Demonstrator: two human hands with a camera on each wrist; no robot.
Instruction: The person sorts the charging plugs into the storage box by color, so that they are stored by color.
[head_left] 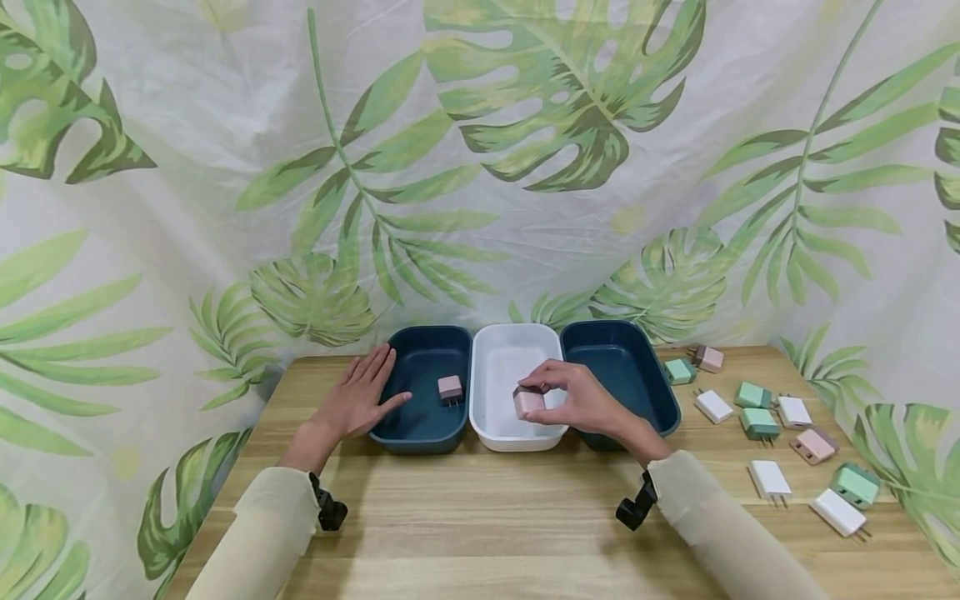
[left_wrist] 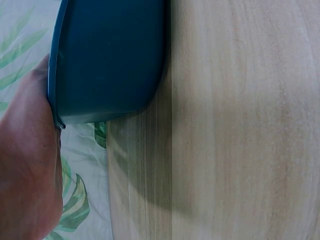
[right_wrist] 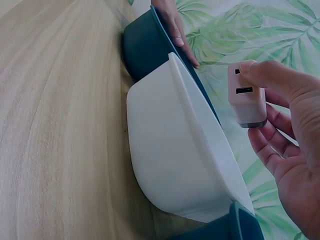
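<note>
Between the thumb and fingers of my right hand (head_left: 576, 396) is a pink USB charger (head_left: 529, 402), held above the white bin (head_left: 517, 445). In the right wrist view two ports show on the face of this pink charger (right_wrist: 245, 95). My left hand (head_left: 358, 396) rests with straight fingers on the left rim of the left dark blue bin (head_left: 420, 444). Inside that bin lies another pink charger (head_left: 450, 388), its prongs toward me. In the left wrist view only part of the left hand (left_wrist: 30, 160) shows beside the blue bin (left_wrist: 110, 60).
A second dark blue bin (head_left: 611, 358) stands right of the white one. Several chargers lie loose on the wooden table (head_left: 480, 517) at the right, among them a white charger (head_left: 769, 479), a green charger (head_left: 855, 485) and a pink charger (head_left: 814, 446). A leaf-patterned cloth (head_left: 525, 233) hangs behind.
</note>
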